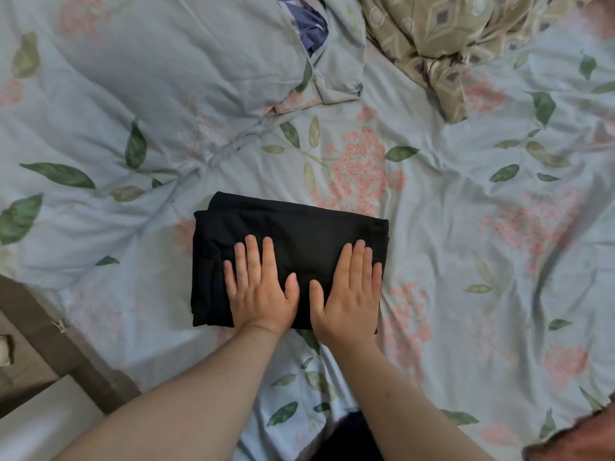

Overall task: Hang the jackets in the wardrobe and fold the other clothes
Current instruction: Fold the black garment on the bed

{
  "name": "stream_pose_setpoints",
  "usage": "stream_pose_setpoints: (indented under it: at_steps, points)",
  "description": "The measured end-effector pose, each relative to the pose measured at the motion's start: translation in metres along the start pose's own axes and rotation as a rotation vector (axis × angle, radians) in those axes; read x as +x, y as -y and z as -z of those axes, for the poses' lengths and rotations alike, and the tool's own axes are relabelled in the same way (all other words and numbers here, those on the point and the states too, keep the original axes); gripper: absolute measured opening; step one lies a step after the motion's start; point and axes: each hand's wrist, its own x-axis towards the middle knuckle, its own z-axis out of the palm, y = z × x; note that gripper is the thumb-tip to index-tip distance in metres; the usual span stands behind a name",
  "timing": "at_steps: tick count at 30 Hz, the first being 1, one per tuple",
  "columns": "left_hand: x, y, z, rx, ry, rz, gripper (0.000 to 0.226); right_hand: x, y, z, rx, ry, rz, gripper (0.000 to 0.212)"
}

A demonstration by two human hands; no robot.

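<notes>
A black garment (pixel 293 227), folded into a thick rectangle, lies on the floral bed sheet (pixel 466 227) in the middle of the view. My left hand (pixel 259 287) lies flat on its near left part, fingers straight and slightly spread. My right hand (pixel 349 291) presses flat on its near right part, fingers straight and close together. Both palms cover the garment's front edge. No jacket or wardrobe is in view.
A puffy duvet (pixel 133 94) in the same floral cloth fills the far left. A crumpled beige patterned cloth (pixel 449 44) lies at the far right, a bit of blue-purple fabric (pixel 309 28) beside it. The brown bed frame edge (pixel 50 334) runs along the near left.
</notes>
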Motion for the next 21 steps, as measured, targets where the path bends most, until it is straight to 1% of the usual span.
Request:
stream_pose_setpoints:
  at_steps: [5, 11, 14, 16, 18, 19, 21]
  points:
    - [0.0, 0.005, -0.007, -0.007, -0.038, -0.049, 0.074, 0.01, -0.001, -0.014, -0.077, 0.015, -0.018, 0.085]
    - [0.0, 0.006, -0.009, 0.001, -0.042, -0.074, 0.076, 0.012, -0.005, -0.023, -0.07, -0.004, -0.009, 0.085]
    - [-0.001, 0.002, 0.001, -0.048, -0.034, -0.065, 0.075, 0.011, -0.004, -0.014, -0.048, 0.008, -0.01, 0.084]
    - [-0.002, 0.005, 0.012, -0.099, -0.039, -0.073, 0.074, 0.01, -0.005, -0.005, -0.011, 0.006, -0.007, 0.082]
    - [-0.005, 0.017, 0.023, -0.166, -0.078, -0.092, 0.071, 0.006, -0.008, 0.002, 0.061, -0.004, -0.004, 0.083]
    - [-0.008, 0.025, 0.03, -0.207, -0.11, -0.086, 0.07, 0.003, -0.01, 0.008, 0.116, -0.005, -0.032, 0.086]
    - [-0.014, 0.038, 0.041, -0.255, -0.166, -0.022, 0.07, 0.0, -0.013, 0.022, 0.271, 0.026, -0.17, 0.097]
